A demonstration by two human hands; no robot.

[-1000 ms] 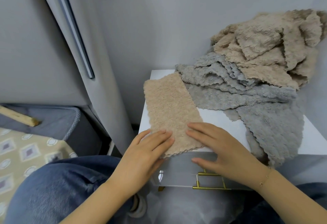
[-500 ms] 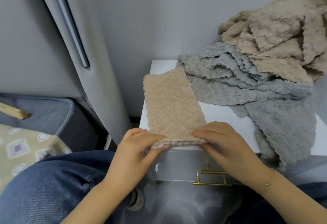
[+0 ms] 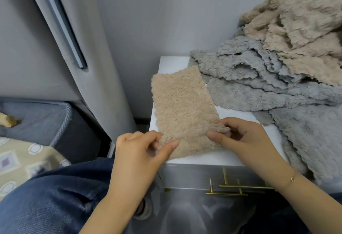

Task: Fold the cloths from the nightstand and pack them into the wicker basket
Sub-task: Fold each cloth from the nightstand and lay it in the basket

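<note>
We see one folded beige fleece cloth (image 3: pixel 182 108) on the white nightstand top (image 3: pixel 174 62). Our left hand (image 3: pixel 137 156) and right hand (image 3: pixel 238 137), two in all, pinch its near corners. At two o'clock lies one heap of loose grey and beige cloths (image 3: pixel 277 71).

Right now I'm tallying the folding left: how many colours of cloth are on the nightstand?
2. Beige: one folded strip pinched by both hands at the nightstand's front left, more heaped back right. Grey: a rumpled pile in the middle and right. Individual cloths overlap, so some may be hidden.

Plain grey wall (image 3: pixel 157 11), grey padded headboard (image 3: pixel 27 48), blue-grey mattress edge (image 3: pixel 42 119), patterned beige bedding (image 3: pixel 27 159)
</note>
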